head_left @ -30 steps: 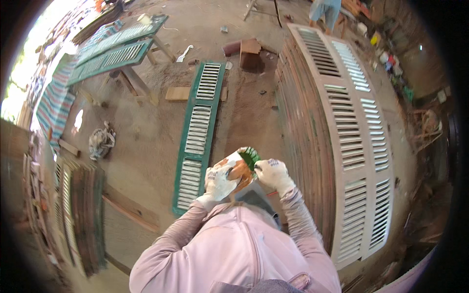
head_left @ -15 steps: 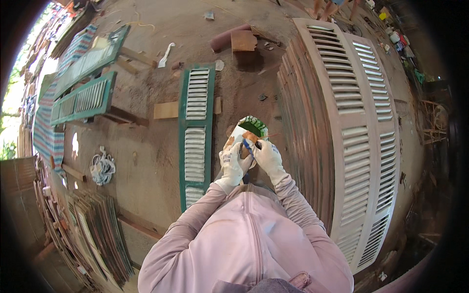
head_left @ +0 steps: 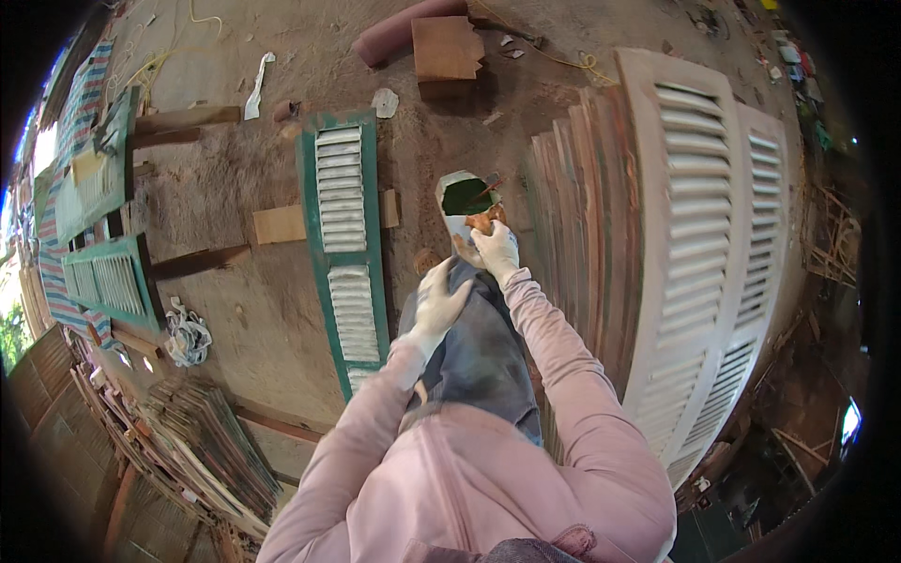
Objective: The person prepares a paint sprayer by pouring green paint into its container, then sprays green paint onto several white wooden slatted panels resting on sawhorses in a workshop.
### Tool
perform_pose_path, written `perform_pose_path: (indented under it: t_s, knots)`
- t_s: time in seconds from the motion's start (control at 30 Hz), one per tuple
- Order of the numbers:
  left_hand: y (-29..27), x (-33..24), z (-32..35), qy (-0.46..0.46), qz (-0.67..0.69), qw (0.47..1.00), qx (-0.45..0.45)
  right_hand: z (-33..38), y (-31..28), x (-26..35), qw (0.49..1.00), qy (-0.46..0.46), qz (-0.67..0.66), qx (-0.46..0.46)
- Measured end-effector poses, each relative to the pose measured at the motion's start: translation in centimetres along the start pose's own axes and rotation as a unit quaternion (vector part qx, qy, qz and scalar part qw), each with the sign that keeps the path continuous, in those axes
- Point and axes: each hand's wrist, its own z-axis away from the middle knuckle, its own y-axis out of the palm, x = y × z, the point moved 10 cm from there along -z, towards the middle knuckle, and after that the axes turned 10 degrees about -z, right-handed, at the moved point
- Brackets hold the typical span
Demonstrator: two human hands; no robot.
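Paint container (head_left: 454, 225), green inside, is just above the middle of the frame, its near right edge pinched between the thumb and fingers of the right hand (head_left: 496, 251), while the left hand (head_left: 439, 300), empty and loosely spread, rests on the dark trousers (head_left: 488, 333) just below. Left of centre I see a green-framed louvred shutter (head_left: 346, 257) lying over a plank (head_left: 279, 225), and toward the right edge pale louvred panels (head_left: 697, 263) beside a stack of boards (head_left: 584, 225). Farther off, at the top, a brown block (head_left: 445, 50) sits beside a reddish roll (head_left: 398, 34).
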Motion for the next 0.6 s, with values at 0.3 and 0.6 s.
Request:
perform_pose_path:
  t_s: [0.3, 0.6]
  knots:
    - [-4.9, 28.5, 14.2, -0.496, 0.135, 0.857, 0.042, -24.8, 8.9, -18.1, 0.99, 0.112, -0.078, 0.034]
    - [-10.7, 22.9, 23.3, -0.646, 0.17, 0.74, 0.077, -29.6, 7.5, -22.3, 0.975, 0.207, 0.032, 0.079]
